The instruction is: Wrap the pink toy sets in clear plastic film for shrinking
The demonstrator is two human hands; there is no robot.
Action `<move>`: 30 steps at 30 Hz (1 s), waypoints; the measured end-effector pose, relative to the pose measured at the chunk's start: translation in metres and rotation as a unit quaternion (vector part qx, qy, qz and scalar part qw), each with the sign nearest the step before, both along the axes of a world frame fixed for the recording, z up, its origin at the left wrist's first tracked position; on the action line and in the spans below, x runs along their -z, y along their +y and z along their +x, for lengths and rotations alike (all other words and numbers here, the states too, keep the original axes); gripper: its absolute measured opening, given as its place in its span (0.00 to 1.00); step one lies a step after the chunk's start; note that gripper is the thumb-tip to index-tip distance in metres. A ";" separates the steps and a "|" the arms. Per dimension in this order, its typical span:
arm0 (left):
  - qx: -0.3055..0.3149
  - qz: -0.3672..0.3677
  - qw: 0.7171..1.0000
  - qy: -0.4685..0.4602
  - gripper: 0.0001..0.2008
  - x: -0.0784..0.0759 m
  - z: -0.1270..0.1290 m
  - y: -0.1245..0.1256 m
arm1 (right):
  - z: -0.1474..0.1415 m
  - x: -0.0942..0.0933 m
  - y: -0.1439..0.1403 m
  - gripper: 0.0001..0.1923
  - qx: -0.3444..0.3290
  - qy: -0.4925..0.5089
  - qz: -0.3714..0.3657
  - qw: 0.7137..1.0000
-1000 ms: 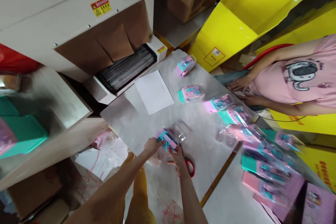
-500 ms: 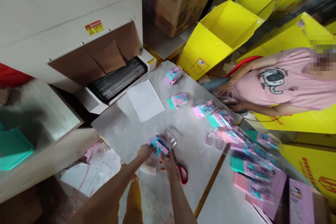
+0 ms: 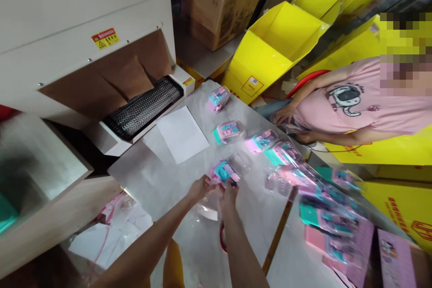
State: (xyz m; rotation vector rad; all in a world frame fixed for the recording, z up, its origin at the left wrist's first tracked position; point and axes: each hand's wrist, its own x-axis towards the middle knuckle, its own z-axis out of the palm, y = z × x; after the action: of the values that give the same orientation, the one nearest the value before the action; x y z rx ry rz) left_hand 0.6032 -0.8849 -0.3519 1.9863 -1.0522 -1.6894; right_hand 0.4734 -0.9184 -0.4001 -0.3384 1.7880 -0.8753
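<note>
Both the left hand (image 3: 199,187) and the right hand (image 3: 229,192) close their fingers on a pink-and-teal toy pack (image 3: 223,172) in clear wrap, just above the grey counter (image 3: 162,175), near the white sheet (image 3: 182,134).

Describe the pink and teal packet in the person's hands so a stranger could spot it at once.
Start at the machine's black mesh conveyor, then come down past the white paper sheet on the grey table. The pink and teal packet is there, the only one held between the left hand and right hand.
</note>
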 end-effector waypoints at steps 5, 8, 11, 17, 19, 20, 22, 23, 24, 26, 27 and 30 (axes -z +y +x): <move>-0.022 0.013 0.999 -0.028 0.17 -0.008 0.008 0.018 | -0.028 0.001 -0.068 0.13 0.085 0.044 -0.020 0.995; -0.024 0.041 0.998 -0.040 0.13 -0.003 0.015 0.043 | -0.043 0.000 -0.092 0.13 0.103 0.051 -0.021 0.993; -0.032 0.056 0.997 -0.041 0.11 0.003 0.017 0.068 | -0.051 -0.003 -0.102 0.16 0.111 0.055 -0.021 0.992; -0.066 0.081 0.994 -0.005 0.11 0.008 0.016 0.107 | -0.058 -0.020 -0.094 0.21 0.045 0.021 -0.003 0.999; -0.109 0.075 0.991 0.019 0.12 0.009 0.021 0.117 | -0.060 -0.027 -0.083 0.24 0.012 0.021 -0.002 1.000; -0.133 0.078 0.988 0.029 0.14 0.009 0.026 0.122 | -0.059 -0.031 -0.075 0.26 -0.002 0.031 -0.004 1.000; -0.185 0.094 0.977 0.047 0.17 0.008 0.035 0.128 | -0.051 -0.039 -0.052 0.29 -0.035 0.053 -0.013 0.998; -0.210 0.104 0.971 0.055 0.19 0.007 0.040 0.130 | -0.044 -0.043 -0.036 0.31 -0.060 0.057 -0.018 0.996; -0.234 0.113 0.964 0.063 0.21 0.006 0.044 0.129 | -0.034 -0.047 -0.016 0.31 -0.095 0.049 -0.025 0.994; -0.285 0.119 0.948 0.080 0.24 0.004 0.048 0.125 | -0.009 -0.054 0.031 0.27 -0.183 0.005 -0.025 0.983; -0.310 0.118 0.939 0.091 0.25 0.003 0.049 0.121 | 0.004 -0.055 0.058 0.26 -0.223 -0.019 -0.025 0.974; -0.380 0.084 0.913 0.123 0.28 0.002 0.046 0.112 | 0.036 -0.047 0.128 0.34 -0.440 -0.057 -0.060 0.894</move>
State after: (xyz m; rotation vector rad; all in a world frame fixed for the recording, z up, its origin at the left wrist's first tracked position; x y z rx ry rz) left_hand 0.6490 -0.7728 -0.3538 1.8468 -0.0052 -1.5337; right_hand 0.5094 -0.7908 -0.3528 -1.0546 1.2514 -0.3308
